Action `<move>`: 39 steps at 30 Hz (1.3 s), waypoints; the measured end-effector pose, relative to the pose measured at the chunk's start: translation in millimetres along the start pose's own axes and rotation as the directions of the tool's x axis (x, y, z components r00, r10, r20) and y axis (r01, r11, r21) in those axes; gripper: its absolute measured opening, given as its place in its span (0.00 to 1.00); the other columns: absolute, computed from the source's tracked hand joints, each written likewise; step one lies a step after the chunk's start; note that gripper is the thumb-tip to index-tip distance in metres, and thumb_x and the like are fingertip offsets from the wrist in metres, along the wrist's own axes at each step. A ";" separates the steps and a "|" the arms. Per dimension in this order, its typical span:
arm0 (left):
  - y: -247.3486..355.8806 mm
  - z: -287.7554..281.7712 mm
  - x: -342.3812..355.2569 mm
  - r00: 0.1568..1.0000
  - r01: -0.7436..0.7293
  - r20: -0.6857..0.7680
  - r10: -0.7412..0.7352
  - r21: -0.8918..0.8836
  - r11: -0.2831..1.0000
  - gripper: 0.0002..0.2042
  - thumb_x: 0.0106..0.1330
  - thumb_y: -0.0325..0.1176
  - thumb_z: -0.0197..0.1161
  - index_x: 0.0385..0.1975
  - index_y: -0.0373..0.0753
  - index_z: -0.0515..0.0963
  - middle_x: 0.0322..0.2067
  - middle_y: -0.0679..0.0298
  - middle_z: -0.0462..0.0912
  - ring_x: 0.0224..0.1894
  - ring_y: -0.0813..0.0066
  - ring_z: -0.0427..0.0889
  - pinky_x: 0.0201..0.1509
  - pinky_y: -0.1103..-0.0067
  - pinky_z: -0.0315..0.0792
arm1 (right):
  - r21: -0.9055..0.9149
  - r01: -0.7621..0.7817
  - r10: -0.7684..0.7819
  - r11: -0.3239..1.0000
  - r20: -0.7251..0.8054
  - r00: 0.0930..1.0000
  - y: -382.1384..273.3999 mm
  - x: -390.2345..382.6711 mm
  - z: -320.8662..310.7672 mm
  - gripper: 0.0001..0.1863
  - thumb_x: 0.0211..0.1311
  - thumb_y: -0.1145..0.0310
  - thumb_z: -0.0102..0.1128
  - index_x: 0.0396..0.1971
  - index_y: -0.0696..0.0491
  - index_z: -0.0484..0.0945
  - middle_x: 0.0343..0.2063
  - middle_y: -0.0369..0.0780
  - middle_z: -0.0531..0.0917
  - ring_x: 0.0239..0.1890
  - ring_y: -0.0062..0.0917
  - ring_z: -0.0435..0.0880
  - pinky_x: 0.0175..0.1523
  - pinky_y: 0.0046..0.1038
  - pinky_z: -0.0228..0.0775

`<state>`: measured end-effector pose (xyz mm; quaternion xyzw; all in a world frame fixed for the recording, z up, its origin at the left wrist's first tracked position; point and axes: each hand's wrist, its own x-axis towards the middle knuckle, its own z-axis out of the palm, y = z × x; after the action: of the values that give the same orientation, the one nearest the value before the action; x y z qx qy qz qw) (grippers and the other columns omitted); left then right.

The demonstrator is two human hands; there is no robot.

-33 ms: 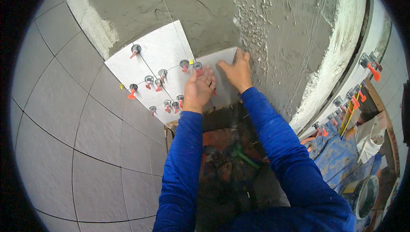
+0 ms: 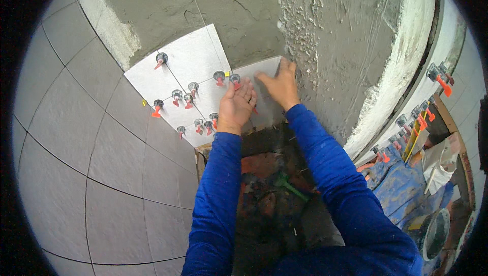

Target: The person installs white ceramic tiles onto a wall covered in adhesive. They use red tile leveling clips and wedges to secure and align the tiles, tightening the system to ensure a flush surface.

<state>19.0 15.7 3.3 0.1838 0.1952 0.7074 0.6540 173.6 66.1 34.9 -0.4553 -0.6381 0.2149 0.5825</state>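
A light grey tile (image 2: 265,102) lies against the wall, below the wet mortar. My right hand (image 2: 284,87) grips its right edge, thumb spread across the face and fingers at the upper corner. My left hand (image 2: 238,107) rests palm outward with its fingers stretched over the tile's left part, hiding some of it. Just above those fingertips is a red-and-black levelling clip (image 2: 235,80). To the left, white tiles (image 2: 190,47) carry several more such clips. A small yellow piece (image 2: 227,74) sits at the joint above my left hand.
Grey mortar (image 2: 239,11) coats the wall above, beside a string. Large grey tiles (image 2: 117,174) cover the left wall. Below my arms are dark rubble and a green-handled tool (image 2: 292,188). At right stand a bucket (image 2: 436,235), blue sheeting (image 2: 401,189) and clips on a ledge (image 2: 439,80).
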 end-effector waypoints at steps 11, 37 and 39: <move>0.8 5.6 4.7 0.998 -0.007 0.063 0.010 -0.040 0.999 0.22 0.77 0.48 0.53 0.59 0.36 0.71 0.57 0.61 0.77 0.61 0.64 0.73 0.67 0.67 0.65 | 0.086 0.061 -0.064 0.994 0.035 0.997 -19.6 -13.6 5.4 0.43 0.48 0.42 0.78 0.53 0.61 0.73 0.59 0.65 0.66 0.66 0.56 0.67 0.65 0.44 0.67; -5.6 12.1 11.9 0.995 -0.020 0.091 0.047 -0.276 0.961 0.20 0.80 0.44 0.44 0.59 0.33 0.65 0.65 0.43 0.68 0.68 0.48 0.68 0.76 0.53 0.56 | -0.024 0.087 -0.088 0.996 -0.030 0.996 -22.7 -24.5 12.2 0.43 0.44 0.42 0.80 0.50 0.60 0.74 0.67 0.70 0.53 0.59 0.65 0.72 0.59 0.51 0.71; -7.2 14.1 11.7 0.999 -0.044 0.000 0.046 -0.305 0.951 0.19 0.80 0.44 0.45 0.55 0.33 0.67 0.64 0.45 0.69 0.66 0.47 0.69 0.74 0.53 0.58 | -0.123 0.155 -0.171 0.980 -0.126 0.977 -26.5 -29.9 12.3 0.36 0.51 0.43 0.75 0.47 0.60 0.77 0.62 0.66 0.64 0.54 0.62 0.77 0.55 0.50 0.73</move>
<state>31.5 28.4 11.7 0.0875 0.0772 0.7432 0.6588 150.4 31.4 37.0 -0.4470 -0.6431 0.0987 0.6139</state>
